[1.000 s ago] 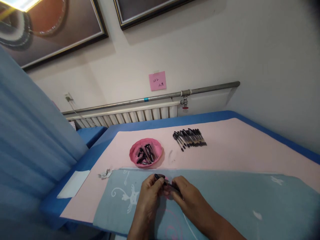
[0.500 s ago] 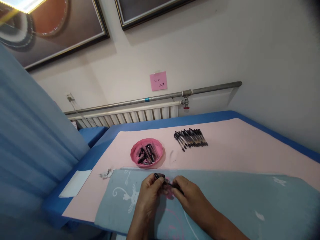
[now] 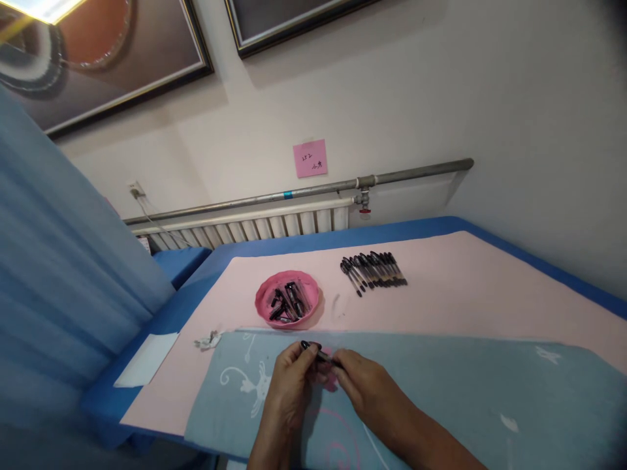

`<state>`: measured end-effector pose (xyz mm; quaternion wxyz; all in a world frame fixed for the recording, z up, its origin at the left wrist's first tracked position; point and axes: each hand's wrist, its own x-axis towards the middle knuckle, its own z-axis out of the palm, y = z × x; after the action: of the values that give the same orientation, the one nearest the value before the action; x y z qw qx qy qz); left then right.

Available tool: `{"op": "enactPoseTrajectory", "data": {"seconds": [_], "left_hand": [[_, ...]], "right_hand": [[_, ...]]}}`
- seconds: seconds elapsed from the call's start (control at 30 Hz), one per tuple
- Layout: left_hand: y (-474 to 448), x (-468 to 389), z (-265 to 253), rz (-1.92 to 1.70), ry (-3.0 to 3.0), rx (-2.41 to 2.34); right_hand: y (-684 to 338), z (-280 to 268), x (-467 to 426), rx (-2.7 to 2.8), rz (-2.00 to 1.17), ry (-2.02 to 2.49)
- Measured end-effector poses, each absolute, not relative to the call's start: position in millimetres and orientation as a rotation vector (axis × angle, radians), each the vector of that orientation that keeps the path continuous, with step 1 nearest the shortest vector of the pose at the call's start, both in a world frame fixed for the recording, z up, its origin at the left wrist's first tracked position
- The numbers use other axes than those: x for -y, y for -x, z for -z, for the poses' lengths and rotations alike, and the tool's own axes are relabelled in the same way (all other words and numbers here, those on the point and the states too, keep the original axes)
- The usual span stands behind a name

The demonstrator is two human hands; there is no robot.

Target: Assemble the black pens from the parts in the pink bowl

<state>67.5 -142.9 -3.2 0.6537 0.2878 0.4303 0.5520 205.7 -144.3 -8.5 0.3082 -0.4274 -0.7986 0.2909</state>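
Over teal cloth (image 3: 455, 391) on a pink-covered table (image 3: 392, 232) before a radiator (image 3: 274, 226), my left hand (image 3: 290, 378) and right hand (image 3: 365, 384) pinch a black pen (image 3: 322, 355).

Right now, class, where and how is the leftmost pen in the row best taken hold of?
Probably pinch the leftmost pen mid-barrel, coming from the left, the pink bowl's side: it lies flat, slim and straight, and the other pens line up only on its right.

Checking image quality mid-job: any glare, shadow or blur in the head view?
Head view: bright glare over the framed picture at upper left; dark right-hand corners; soft shadow beside the pink bowl; fine detail unclear on the held pen.
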Motion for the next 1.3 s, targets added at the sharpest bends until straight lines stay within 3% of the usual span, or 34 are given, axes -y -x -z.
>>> {"op": "enactPoseTrajectory", "data": {"seconds": [0.3,0.63,0.87,1.3], "left_hand": [[-7,132,-17,-1.589,-0.425,-1.174],[-26,129,-3,-1.360,-0.441,-1.003],[-54,79,-29,-1.281,-0.446,-0.881],[-94,14,-15,-1.088,-0.843,-0.908]], "right_hand": [[-224,7,159,2.087,-0.721,1.379],[-227,-16,140,1.764,-1.095,1.315],[-227,-32,85,1.338,-1.521,1.194],[-239,-12,44,1.221,-1.662,1.155]]}}
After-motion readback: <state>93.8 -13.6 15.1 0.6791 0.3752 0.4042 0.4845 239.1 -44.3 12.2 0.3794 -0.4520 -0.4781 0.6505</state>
